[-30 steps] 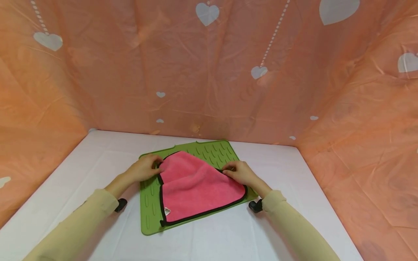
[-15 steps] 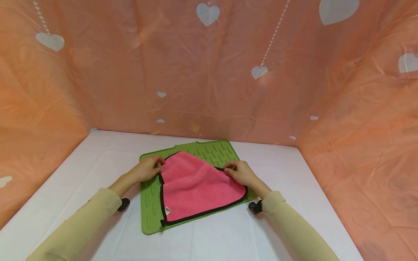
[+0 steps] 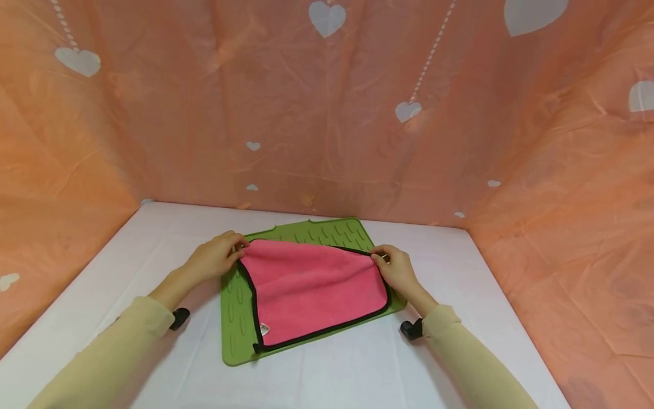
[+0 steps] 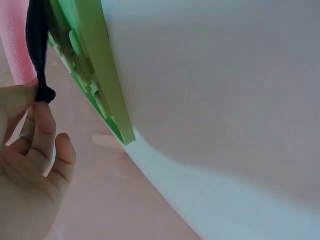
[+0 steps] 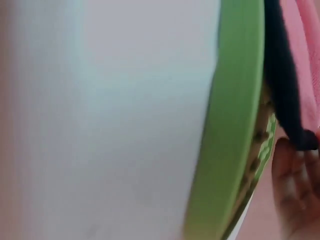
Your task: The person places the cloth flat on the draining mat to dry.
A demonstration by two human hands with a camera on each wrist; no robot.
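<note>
A pink cloth [image 3: 317,295] with a black edge lies over a green ridged mat [image 3: 232,335], its far side raised between two hands. The left hand [image 3: 217,255] pinches the far left corner; in the left wrist view, thumb and finger of the left hand [image 4: 35,155] close on the black trim [image 4: 42,60]. At the far right corner the right hand [image 3: 398,270] pinches the cloth. The right wrist view shows the right hand [image 5: 297,185] at that corner, partly cut off by the frame. A small white tag [image 3: 264,329] sits near the cloth's front left corner.
The mat rests on a table with a white cover [image 3: 327,380]. An orange sheet with pale hearts [image 3: 327,113] hangs behind and along both sides. Black wrist devices [image 3: 180,318] show by both sleeves.
Both hands have moved apart, the left toward the far left and the right to the right. The cloth's far side now stretches nearly straight between them, where before it came to a peak.
</note>
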